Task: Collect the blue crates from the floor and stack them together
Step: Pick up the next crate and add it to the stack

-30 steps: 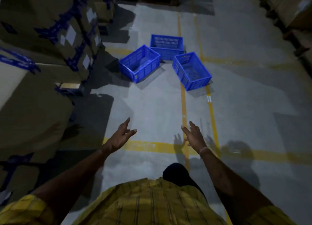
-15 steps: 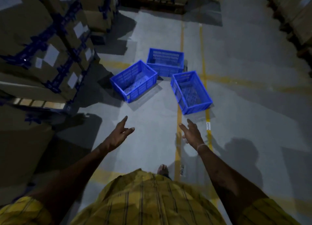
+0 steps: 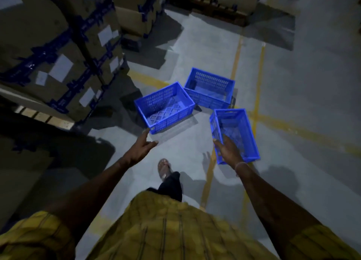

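From the head camera, three blue crates sat upright and empty on the grey floor (image 3: 293,84), none stacked on another. The left crate (image 3: 166,107) lay angled beside the cardboard boxes (image 3: 64,50); the far crate (image 3: 210,91) stood just behind it, the two all but touching at a corner; the right crate (image 3: 234,134) lay across a yellow floor line (image 3: 236,62), nearest the person.

Both arms were stretched forward. The left hand (image 3: 143,147) hung in the air with fingers spread and loose, gripping nothing, its fingertips appearing just short of the left crate's near corner. The right hand (image 3: 228,150) showed in front of the right crate's near end, fingers relaxed and parted; whether it touched the rim I could not tell, and it had no grip. One sandalled foot (image 3: 164,167) was planted ahead on the floor.

To my eye this was the approach, with collecting not yet begun. The next move would call for bending lower, closing fingers round a crate's rim, probably the right one, then lifting it and nesting it squarely into a neighbour.
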